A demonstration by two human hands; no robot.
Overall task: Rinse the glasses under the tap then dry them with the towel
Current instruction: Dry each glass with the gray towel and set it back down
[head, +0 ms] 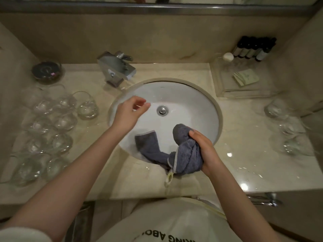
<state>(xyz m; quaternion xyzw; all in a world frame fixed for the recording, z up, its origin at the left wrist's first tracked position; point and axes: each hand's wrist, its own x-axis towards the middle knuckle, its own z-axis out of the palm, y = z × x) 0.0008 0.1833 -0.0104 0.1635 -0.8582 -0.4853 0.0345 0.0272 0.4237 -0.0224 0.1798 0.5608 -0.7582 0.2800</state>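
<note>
In the head view, the right hand (203, 147) at five o'clock of the sink (201, 95) clamps its curled fingers on the bunched grey towel (185, 154), the left hand (129, 113) hovers empty at nine o'clock, fingers loosely apart, and glasses (52, 123) crowd the counter (139, 180) at nine o'clock.

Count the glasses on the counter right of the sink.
3, in a line right of the sink: back glass, middle glass, front glass. They are clear and blurred, so another may be missed.
</note>
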